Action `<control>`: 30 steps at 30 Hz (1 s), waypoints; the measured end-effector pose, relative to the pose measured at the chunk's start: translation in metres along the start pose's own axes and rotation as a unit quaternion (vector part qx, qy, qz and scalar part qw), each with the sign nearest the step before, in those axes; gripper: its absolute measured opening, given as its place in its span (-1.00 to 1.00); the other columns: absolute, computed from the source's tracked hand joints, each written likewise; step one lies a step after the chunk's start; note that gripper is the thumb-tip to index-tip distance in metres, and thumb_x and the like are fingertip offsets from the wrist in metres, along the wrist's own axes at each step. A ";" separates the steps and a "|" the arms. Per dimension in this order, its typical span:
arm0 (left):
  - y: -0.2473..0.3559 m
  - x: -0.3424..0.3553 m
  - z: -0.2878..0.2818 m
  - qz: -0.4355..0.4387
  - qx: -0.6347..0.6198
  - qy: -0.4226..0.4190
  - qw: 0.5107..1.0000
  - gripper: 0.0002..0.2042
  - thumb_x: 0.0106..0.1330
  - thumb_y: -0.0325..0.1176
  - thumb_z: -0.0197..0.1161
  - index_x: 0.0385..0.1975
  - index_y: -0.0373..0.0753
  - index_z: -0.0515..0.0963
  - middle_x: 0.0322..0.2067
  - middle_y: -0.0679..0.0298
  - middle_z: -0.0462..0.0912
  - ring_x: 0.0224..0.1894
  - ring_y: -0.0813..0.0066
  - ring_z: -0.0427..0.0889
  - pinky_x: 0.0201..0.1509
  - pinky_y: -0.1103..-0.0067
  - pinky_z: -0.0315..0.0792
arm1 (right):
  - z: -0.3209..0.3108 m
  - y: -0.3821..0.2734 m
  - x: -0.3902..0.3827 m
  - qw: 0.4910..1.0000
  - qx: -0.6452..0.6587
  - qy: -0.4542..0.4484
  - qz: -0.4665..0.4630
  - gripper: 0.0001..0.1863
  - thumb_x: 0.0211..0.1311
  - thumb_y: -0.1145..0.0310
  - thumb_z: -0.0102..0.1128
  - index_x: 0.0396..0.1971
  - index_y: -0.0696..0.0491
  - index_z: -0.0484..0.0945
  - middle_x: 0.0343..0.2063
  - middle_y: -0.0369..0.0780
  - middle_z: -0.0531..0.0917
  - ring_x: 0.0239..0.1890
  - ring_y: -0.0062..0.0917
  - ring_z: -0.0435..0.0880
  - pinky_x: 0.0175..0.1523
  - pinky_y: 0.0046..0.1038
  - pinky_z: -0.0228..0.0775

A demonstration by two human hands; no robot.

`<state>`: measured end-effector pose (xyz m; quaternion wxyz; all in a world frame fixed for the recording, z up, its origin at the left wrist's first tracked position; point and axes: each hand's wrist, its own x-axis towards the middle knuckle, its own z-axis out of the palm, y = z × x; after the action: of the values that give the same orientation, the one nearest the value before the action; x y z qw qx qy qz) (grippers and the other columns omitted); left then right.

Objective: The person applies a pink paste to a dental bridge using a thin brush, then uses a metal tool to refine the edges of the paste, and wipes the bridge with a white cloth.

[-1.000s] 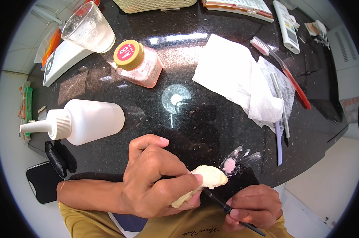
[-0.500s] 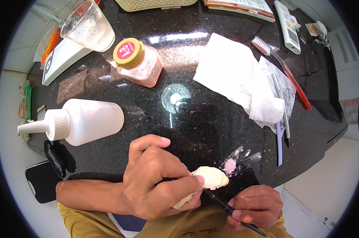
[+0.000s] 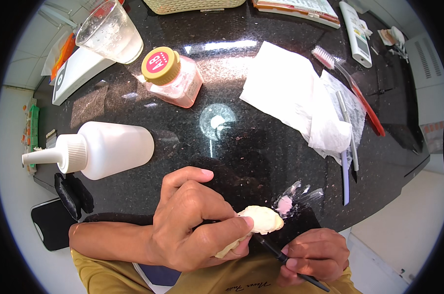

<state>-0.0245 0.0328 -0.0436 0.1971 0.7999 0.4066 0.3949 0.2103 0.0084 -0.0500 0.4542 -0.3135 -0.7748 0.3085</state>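
Two hands [image 3: 195, 225] [image 3: 317, 255] near counter [image 3: 251, 161] edge, tissue [image 3: 285, 93] well apart

A home, most likely

Which room is hard to tell. The glossy black stone worktop [image 3: 222, 166] carries household things: a drinking glass [image 3: 113, 39] near the far left corner, a woven-look basket [image 3: 195, 6] at the far edge, a remote control [image 3: 355, 34] toward the far right corner, a toothbrush [image 3: 354, 87] toward the right edge. Pale tiles [image 3: 23, 68] show beyond the left edge.
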 end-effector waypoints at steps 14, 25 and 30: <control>0.001 0.000 0.000 0.003 0.002 -0.003 1.000 -0.55 -0.09 -0.30 0.56 -0.19 -0.13 0.51 -0.42 0.40 0.39 -0.46 0.59 0.44 0.12 0.30 0.29 | 0.003 0.000 -0.002 1.000 -0.010 0.022 -0.004 -0.77 -0.03 0.45 0.42 -0.40 0.03 0.51 -0.52 -0.30 0.55 -0.59 -0.61 0.61 -0.54 -0.64 0.58; 0.001 0.001 -0.003 -0.002 -0.008 -0.013 1.000 -0.55 -0.08 -0.30 0.54 -0.19 -0.15 0.50 -0.43 0.40 0.41 -0.46 0.57 0.44 0.11 0.31 0.29 | -0.002 -0.002 -0.003 1.000 0.011 0.000 -0.001 -0.73 -0.03 0.44 0.45 -0.35 0.04 0.51 -0.49 -0.28 0.58 -0.57 -0.58 0.64 -0.50 -0.63 0.60; -0.003 0.004 -0.002 0.005 -0.005 -0.013 1.000 -0.52 -0.13 -0.36 0.55 -0.16 -0.19 0.52 -0.40 0.34 0.50 -0.44 0.55 0.47 0.01 0.36 0.36 | -0.015 0.007 -0.020 0.991 0.113 0.069 0.022 -0.79 0.09 0.41 0.38 -0.31 0.07 0.53 -0.42 -0.16 0.59 -0.54 -0.55 0.65 -0.48 -0.61 0.57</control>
<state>-0.0258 0.0381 -0.0425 0.2045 0.8059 0.3980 0.3878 0.2328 0.0002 -0.0598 0.5324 -0.2973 -0.6946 0.3817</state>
